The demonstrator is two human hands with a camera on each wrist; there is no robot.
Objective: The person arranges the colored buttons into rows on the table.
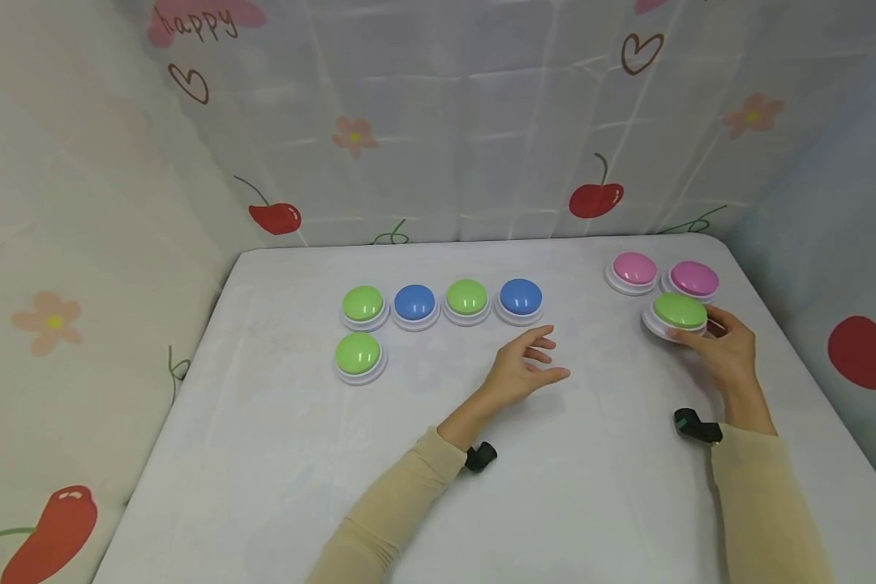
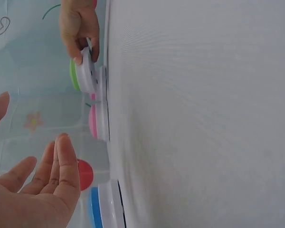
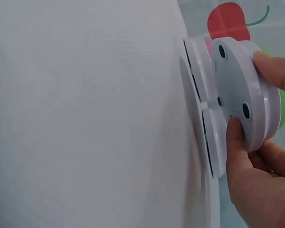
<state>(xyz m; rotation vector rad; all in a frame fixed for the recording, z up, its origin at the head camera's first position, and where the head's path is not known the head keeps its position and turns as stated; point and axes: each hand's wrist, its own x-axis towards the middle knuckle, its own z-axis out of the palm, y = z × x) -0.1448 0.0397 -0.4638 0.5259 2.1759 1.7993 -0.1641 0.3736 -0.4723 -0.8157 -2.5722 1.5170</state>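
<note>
My right hand [image 1: 732, 350] grips a green push button [image 1: 680, 311] with a white base by its edge, thumb on one side and fingers on the other. The button is lifted off the table and tilted; its white underside with dark round pads [image 3: 232, 88] faces the right wrist camera. Just behind it stand two pink buttons [image 1: 633, 269] side by side. My left hand [image 1: 520, 369] hovers over the middle of the table, fingers loosely extended and holding nothing. Nearest to it is a blue button [image 1: 521, 298], slightly beyond the fingertips.
A row at the back holds green and blue buttons in turn, from a green button [image 1: 362, 304] at its left end. Another green button [image 1: 358, 354] sits in front of that one. The white table [image 1: 277, 454] is bordered by printed curtains [image 1: 467, 122] behind and at both sides.
</note>
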